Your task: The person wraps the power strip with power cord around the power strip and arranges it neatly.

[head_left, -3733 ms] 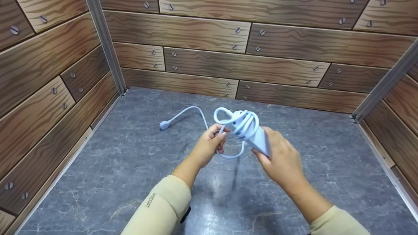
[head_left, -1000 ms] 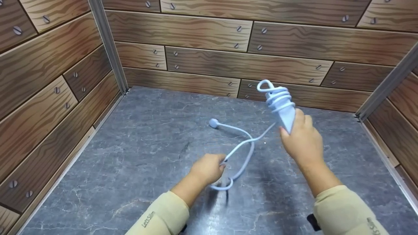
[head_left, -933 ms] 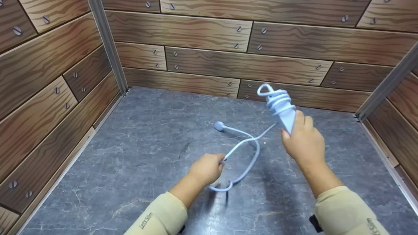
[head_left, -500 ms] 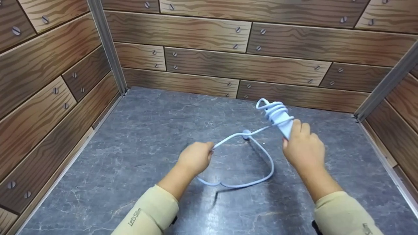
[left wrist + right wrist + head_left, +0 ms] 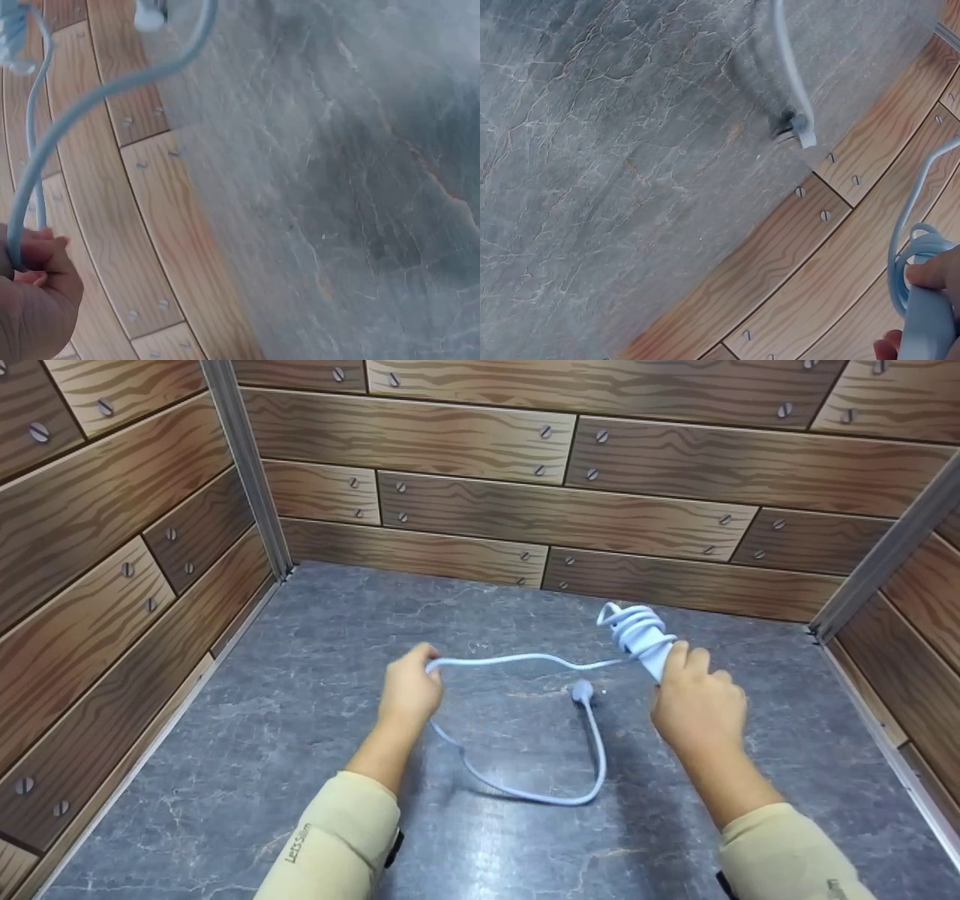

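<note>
My right hand (image 5: 701, 705) grips the lower end of a light blue power strip (image 5: 654, 658), tilted up and to the left. Several turns of its cord wrap the far end, where a small loop sticks out. From there the free cord (image 5: 517, 658) runs left to my left hand (image 5: 409, 690), which pinches it. Beyond that hand the cord curves down and back right to the plug (image 5: 582, 691). In the left wrist view the cord (image 5: 97, 94) passes through the curled fingers. The right wrist view shows the thumb on the power strip (image 5: 928, 322) and the plug (image 5: 802, 131) over the tabletop.
A grey marbled tabletop (image 5: 300, 720) lies under both hands. Wood-patterned panels stand as a back wall (image 5: 480, 502), a left wall (image 5: 112, 555) and a right wall (image 5: 926, 645). Metal posts (image 5: 251, 472) mark the corners.
My left hand has moved left and away from me, drawing the cord out from the strip. My right hand has lowered the wrapped strip. The plug has swung right and nearer to me.
</note>
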`<state>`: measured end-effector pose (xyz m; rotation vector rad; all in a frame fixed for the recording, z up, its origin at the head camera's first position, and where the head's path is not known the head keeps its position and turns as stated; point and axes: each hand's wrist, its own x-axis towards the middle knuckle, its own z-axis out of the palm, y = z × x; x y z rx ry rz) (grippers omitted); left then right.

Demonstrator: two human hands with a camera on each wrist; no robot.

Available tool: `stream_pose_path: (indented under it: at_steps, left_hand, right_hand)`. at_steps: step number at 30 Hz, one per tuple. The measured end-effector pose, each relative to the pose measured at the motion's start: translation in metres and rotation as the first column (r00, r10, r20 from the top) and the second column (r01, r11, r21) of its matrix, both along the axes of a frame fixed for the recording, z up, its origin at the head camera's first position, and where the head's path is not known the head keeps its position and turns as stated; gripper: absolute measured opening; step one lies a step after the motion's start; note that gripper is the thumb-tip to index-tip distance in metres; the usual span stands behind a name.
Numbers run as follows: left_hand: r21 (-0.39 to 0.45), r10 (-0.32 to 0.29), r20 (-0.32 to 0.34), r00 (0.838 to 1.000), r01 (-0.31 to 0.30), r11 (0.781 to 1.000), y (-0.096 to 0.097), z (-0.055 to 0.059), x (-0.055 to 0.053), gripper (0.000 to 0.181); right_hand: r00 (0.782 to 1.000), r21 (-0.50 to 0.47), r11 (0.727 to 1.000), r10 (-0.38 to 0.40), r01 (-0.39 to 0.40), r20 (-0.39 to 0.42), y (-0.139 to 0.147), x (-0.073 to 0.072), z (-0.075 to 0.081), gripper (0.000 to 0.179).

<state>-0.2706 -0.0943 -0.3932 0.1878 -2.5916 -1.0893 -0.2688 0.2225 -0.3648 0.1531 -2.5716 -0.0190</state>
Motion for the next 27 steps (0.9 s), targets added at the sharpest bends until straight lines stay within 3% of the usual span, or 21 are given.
stream_pose_path:
  at_steps: [3, 6, 9, 15, 19, 22, 27]
  left_hand:
    - [0.180, 0.011, 0.043, 0.999, -0.018, 0.984, -0.004, 0.007, -0.004, 0.018]
    - [0.346, -0.021, 0.124, 0.992, -0.024, 0.938, -0.003, 0.016, -0.008, 0.022]
    - [0.416, -0.070, 0.138, 0.988, 0.007, 0.910, 0.001, 0.024, -0.012, 0.025]
    - [0.308, -0.129, 0.019, 0.991, 0.117, 0.944, 0.014, 0.037, -0.021, 0.026]
    - [0.195, -0.155, -0.118, 0.981, 0.176, 0.965, 0.022, 0.044, -0.030, 0.023]
    - [0.088, -0.197, -0.244, 0.949, 0.224, 0.971, 0.026, 0.050, -0.037, 0.023]
    - [-0.144, -0.305, -0.385, 0.871, 0.270, 0.952, 0.029, 0.057, -0.043, 0.028]
  right_hand:
    - [0.999, 0.014, 1.000, -0.008, 0.008, 0.035, -0.002, 0.001, -0.002, 0.054]
    - [0.998, 0.051, 0.999, -0.018, 0.015, 0.065, -0.004, 0.002, -0.007, 0.053]
    - [0.997, 0.103, 0.995, -0.023, 0.016, 0.072, -0.006, 0.004, -0.014, 0.052]
    - [0.999, 0.174, 0.984, -0.031, 0.025, 0.029, -0.006, 0.005, -0.023, 0.049]
    - [0.999, 0.166, 0.985, -0.037, 0.036, 0.004, -0.004, 0.003, -0.023, 0.044]
    - [0.999, 0.161, 0.986, -0.045, 0.044, 0.001, -0.002, 0.002, -0.020, 0.043]
    - [0.997, 0.163, 0.985, -0.064, 0.056, 0.040, 0.000, 0.003, -0.019, 0.047]
